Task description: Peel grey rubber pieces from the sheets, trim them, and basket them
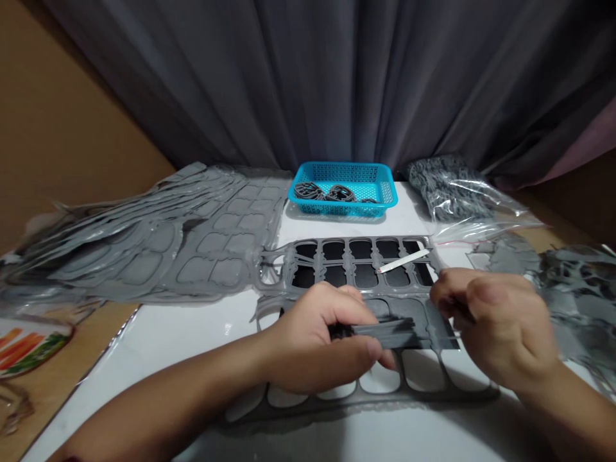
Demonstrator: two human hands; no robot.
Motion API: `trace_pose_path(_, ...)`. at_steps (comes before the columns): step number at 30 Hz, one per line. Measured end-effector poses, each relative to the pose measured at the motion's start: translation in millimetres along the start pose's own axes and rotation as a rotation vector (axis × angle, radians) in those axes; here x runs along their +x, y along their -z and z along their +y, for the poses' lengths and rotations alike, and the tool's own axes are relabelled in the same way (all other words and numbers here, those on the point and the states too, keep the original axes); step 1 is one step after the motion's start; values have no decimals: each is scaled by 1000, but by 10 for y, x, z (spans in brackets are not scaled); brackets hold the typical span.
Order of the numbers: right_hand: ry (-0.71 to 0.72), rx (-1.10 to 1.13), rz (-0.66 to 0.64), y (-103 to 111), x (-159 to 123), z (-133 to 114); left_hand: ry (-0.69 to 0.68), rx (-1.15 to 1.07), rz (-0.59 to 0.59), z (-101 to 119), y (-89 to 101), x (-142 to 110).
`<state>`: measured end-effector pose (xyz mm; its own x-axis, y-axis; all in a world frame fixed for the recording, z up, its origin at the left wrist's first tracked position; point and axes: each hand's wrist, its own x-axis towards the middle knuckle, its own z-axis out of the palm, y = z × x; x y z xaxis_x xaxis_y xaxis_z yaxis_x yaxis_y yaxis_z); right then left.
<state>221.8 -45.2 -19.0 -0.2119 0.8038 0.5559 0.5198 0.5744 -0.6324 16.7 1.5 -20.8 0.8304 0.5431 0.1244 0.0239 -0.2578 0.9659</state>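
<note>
Grey strips [391,334] clasped in left hand [322,343]; right hand [503,324], grip unclear; basket [332,208] holds coils [341,193]

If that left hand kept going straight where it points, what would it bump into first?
Probably the right hand, though depth is unclear and the left hand might pass below it.

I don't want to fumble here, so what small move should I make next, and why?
I'd probably bring your right hand in to even up the free ends of the grey strips. Your left hand grips them in a bundle, and their ends look slightly uneven and point toward the right hand. Whether that hand holds anything is unclear.
</note>
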Motion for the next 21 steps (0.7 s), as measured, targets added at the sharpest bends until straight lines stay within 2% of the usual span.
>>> trace_pose_path(3, -165, 227, -123, -44, 31, 10, 49, 26, -31, -29, -10, 30)
trace_pose_path(7, -292, 525, -454, -124, 13, 56, 153, 41, -54, -39, -33, 45)
trace_pose_path(10, -396, 865, -593, -188, -34, 100, 156, -56, -135, -8, -39, 36)
trace_pose_path(12, -444, 1114, -595, -227, -61, 122, 145, -139, -185, 19, -32, 25)
trace_pose_path(15, -456, 1364, -536, -263, -80, 137, 214, -307, -201, 47, -10, 6)
trace_pose_path(18, -448, 1443, -495, -259, -80, 141, 303, -457, -173, 55, 6, -12)
trace_pose_path(21, -441, 1454, -482, -243, -80, 143, 334, -494, -176, 44, 9, -19)
